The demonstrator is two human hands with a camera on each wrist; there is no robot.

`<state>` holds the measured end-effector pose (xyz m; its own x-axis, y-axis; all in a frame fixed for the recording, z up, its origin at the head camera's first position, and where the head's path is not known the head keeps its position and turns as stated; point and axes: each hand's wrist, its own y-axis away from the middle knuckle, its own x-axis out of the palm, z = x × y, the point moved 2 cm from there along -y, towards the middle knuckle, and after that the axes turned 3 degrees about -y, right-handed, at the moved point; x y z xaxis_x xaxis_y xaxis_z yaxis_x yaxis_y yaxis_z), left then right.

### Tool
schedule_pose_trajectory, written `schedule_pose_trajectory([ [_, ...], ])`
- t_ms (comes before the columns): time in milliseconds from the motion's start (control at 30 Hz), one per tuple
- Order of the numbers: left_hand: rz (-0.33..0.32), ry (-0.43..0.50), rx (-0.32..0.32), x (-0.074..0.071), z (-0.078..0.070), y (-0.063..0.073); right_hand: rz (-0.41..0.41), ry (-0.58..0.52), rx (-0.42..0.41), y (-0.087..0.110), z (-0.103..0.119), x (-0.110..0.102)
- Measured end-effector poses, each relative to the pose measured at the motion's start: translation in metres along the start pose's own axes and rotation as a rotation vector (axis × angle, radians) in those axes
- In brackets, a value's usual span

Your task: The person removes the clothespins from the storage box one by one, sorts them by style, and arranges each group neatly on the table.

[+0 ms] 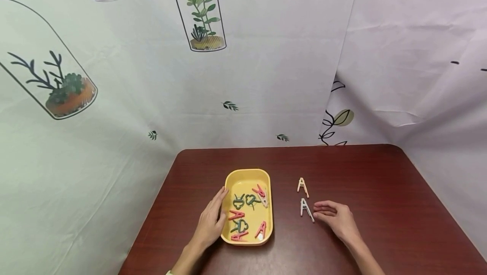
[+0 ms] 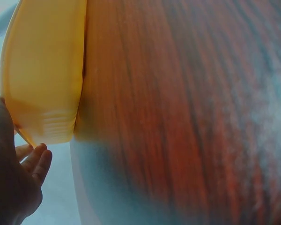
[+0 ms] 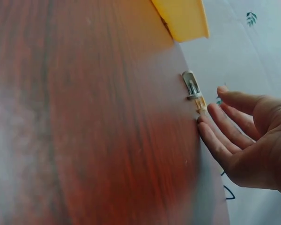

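My left hand [image 1: 208, 223] rests against the left side of a yellow tray [image 1: 249, 242], its fingertips touching the rim. In the left wrist view the fingers [image 2: 42, 166] look fairly straight beside the tray's wall [image 2: 44, 70]. Inside the tray lie several red clothespins [image 1: 261, 229], a pale clothespin [image 1: 264, 200] and green shaped clips [image 1: 239, 201]. My right hand [image 1: 338, 218] hovers just right of a white clothespin [image 1: 305, 209], thumb and fingers apart and holding nothing. Beyond that one lies a cream clothespin [image 1: 302, 186]. The right wrist view shows the fingers [image 3: 220, 140] loosely bent near the clothespins.
The dark red wooden table [image 1: 342, 165] has rounded far corners. Pale cloth [image 1: 266, 76] printed with plants in jars hangs behind it and along both sides. The two loose clothespins lie to the right of the tray.
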<state>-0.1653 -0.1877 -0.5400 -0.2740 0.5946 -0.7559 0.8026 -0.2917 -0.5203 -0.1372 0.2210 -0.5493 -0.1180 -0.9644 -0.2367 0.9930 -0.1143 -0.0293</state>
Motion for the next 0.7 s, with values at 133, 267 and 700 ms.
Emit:
schedule_pose_trajectory([
  [133,0.001,0.004,-0.003,0.0,0.0,0.0,0.028,-0.048,-0.1,0.004,0.001,-0.003],
  [267,0.007,0.009,-0.008,-0.001,0.0,0.0,0.04,-0.065,-0.178,0.006,0.002,-0.005],
  [700,0.006,0.01,-0.009,-0.001,-0.001,0.0,0.081,-0.034,-0.367,-0.002,0.015,-0.003],
])
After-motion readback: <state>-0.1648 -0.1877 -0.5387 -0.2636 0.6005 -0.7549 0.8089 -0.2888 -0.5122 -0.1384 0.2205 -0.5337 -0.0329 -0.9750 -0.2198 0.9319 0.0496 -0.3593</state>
